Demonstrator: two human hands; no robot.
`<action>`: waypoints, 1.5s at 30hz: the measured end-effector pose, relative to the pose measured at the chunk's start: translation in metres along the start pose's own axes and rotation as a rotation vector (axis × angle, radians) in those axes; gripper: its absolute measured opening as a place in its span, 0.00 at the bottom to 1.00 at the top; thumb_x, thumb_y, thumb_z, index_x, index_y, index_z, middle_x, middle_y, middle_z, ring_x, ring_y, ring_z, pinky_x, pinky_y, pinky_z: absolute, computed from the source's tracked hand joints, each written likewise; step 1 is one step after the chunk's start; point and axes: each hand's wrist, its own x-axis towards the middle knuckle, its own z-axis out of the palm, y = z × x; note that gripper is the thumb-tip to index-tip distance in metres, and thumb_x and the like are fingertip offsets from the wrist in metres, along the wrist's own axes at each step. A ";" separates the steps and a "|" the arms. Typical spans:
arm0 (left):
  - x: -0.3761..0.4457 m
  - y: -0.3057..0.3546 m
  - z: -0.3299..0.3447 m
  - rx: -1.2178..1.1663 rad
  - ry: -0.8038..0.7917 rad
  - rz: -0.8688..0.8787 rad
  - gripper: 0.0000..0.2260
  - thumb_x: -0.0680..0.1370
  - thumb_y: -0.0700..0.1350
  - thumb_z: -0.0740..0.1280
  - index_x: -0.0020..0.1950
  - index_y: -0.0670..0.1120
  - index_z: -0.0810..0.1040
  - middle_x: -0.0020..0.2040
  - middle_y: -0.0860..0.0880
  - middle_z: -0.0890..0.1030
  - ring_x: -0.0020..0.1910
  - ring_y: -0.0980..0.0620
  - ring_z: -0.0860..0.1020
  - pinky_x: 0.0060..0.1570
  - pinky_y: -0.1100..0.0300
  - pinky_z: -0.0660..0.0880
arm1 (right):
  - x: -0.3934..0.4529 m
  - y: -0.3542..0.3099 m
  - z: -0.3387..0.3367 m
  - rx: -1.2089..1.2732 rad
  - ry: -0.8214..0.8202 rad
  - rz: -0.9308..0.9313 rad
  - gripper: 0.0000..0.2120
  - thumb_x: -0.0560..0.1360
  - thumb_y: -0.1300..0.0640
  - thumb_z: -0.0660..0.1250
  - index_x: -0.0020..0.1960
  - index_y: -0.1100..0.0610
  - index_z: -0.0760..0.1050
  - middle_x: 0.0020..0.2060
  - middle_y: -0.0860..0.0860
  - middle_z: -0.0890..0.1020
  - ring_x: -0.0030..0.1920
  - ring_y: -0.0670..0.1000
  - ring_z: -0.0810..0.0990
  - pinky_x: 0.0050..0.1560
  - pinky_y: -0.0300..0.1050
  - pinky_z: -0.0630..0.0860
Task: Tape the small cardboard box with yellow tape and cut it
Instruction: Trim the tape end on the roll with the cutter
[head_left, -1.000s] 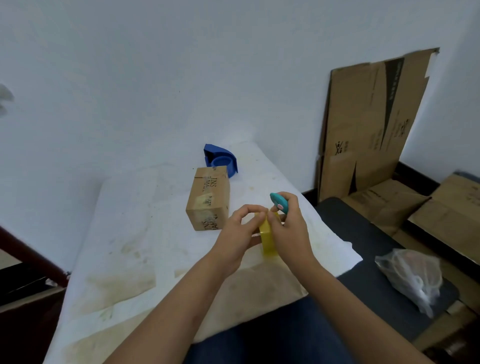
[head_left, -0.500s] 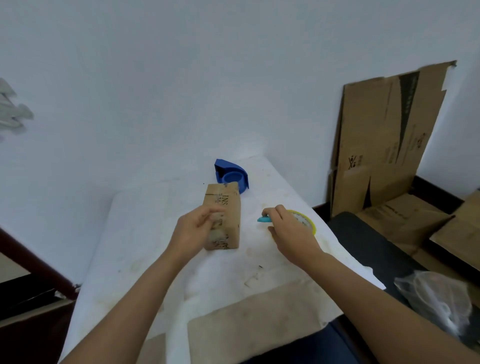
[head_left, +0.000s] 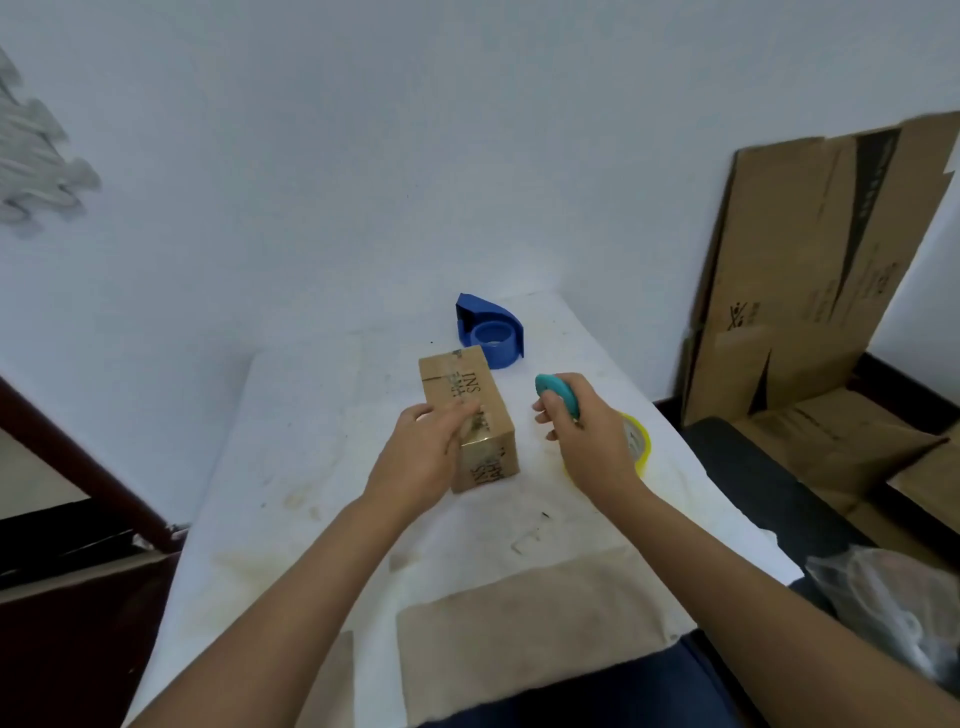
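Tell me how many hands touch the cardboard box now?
1. The left hand rests on the box. The right hand is beside it, apart, holding a teal cutter.

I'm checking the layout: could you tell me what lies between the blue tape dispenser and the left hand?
In the head view, the small cardboard box lies between the blue tape dispenser and the left hand, which rests on it.

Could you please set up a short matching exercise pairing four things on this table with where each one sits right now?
Things:
1. small cardboard box
2. teal cutter
3. yellow tape roll
4. blue tape dispenser

Places:
A. at the far end of the table, by the wall
B. held in the right hand
C. on the table, partly hidden behind the right hand
D. under the left hand

Pairs: 1-D, 2-B, 3-C, 4-A
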 end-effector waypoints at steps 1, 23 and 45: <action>0.001 0.001 0.000 0.046 0.026 0.015 0.17 0.83 0.51 0.54 0.71 0.57 0.70 0.73 0.56 0.69 0.72 0.46 0.63 0.67 0.55 0.64 | 0.001 -0.002 0.008 0.074 -0.028 0.030 0.06 0.80 0.56 0.59 0.54 0.54 0.74 0.43 0.49 0.83 0.43 0.43 0.82 0.42 0.38 0.79; 0.013 -0.027 0.034 0.337 0.188 0.355 0.27 0.72 0.66 0.59 0.63 0.49 0.74 0.64 0.47 0.77 0.56 0.41 0.73 0.49 0.48 0.78 | -0.005 0.004 0.043 0.141 0.087 0.079 0.08 0.80 0.54 0.59 0.54 0.54 0.75 0.44 0.46 0.85 0.48 0.43 0.83 0.46 0.35 0.76; 0.015 -0.030 0.019 0.309 0.133 0.439 0.28 0.71 0.63 0.66 0.66 0.50 0.72 0.66 0.51 0.74 0.57 0.47 0.72 0.54 0.54 0.75 | -0.003 0.002 0.034 0.249 -0.002 0.121 0.05 0.80 0.55 0.61 0.50 0.51 0.76 0.45 0.50 0.85 0.50 0.48 0.83 0.52 0.45 0.80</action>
